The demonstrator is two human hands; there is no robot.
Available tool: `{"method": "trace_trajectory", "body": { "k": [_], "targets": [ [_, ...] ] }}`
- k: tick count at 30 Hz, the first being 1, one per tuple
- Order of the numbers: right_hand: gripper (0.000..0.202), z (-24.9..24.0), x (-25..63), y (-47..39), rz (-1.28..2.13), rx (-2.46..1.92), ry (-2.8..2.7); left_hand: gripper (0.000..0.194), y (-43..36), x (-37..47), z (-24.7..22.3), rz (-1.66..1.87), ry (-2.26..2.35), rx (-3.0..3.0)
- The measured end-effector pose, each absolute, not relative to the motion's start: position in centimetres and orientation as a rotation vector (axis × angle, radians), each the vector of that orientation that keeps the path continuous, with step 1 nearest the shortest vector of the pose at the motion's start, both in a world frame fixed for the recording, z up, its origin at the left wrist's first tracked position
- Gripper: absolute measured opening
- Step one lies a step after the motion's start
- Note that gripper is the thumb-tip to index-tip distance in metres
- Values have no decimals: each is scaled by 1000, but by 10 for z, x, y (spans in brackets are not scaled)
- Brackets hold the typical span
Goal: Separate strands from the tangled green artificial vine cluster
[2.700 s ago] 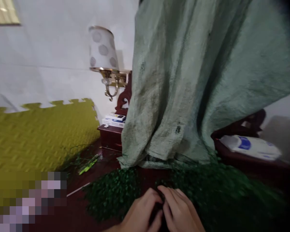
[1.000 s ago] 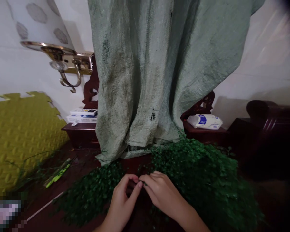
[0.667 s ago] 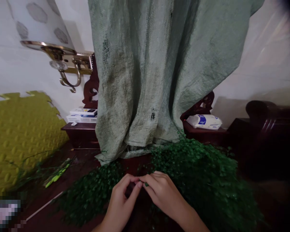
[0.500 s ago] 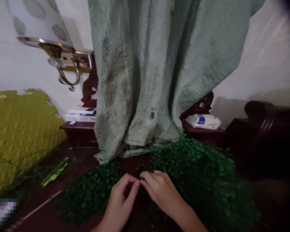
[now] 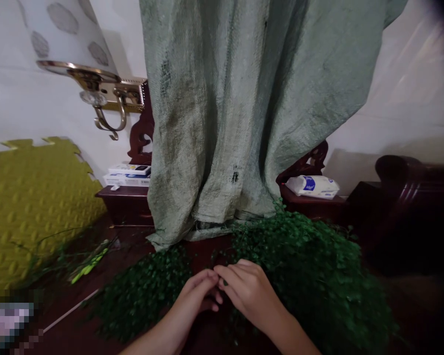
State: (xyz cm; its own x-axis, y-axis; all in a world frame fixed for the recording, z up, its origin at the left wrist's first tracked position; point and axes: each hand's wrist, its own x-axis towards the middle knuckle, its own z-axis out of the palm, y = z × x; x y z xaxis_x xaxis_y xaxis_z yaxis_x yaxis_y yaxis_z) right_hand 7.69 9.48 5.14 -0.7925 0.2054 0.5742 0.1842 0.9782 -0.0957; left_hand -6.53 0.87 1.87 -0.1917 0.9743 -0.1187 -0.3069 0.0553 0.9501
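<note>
My left hand [image 5: 200,292] and my right hand [image 5: 248,291] meet at the fingertips over the dark red tabletop, between two heaps of greenery. The right fingers are pinched, and a tiny green bit, seemingly a sprig, shows at their tips. Thumb and forefinger of the left hand press together against them; whatever they hold is hidden. Beside the left hand spreads the smaller heap of small-leaved green stems [image 5: 144,296]. The larger green heap [image 5: 318,266] lies beyond and to the right of the right hand.
A grey-green woven sack [image 5: 229,123] hangs down behind the heaps. At left are a yellow foam mat [image 5: 29,207], a bright green strip [image 5: 91,266], a thin stick [image 5: 72,310] and small boxes [image 5: 129,177]. A tissue pack [image 5: 313,187] lies right; a wall lamp [image 5: 96,93] juts out upper left.
The left hand has turned, closing the gap seen between its thumb and forefinger, and its lower fingers now show. The right hand has barely moved. The view has shifted slightly left.
</note>
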Motion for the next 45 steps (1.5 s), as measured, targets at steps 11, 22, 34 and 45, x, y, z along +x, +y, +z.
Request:
{"method": "trace_trajectory", "body": {
  "k": [11,22,34,45],
  "targets": [
    [7,46,80,99,221,-325,-2571,15,12,-68,7,1428,1094,743],
    [20,61,83,88,559,-407,-2464,37,14,-66,18,1387,1170,826],
    [26,60,81,93,506,-422,-2574,33,12,-68,24,1415,1300,917],
    [31,60,85,89,521,-631,-2614,31,15,-71,27,1400,1347,930]
  ]
}}
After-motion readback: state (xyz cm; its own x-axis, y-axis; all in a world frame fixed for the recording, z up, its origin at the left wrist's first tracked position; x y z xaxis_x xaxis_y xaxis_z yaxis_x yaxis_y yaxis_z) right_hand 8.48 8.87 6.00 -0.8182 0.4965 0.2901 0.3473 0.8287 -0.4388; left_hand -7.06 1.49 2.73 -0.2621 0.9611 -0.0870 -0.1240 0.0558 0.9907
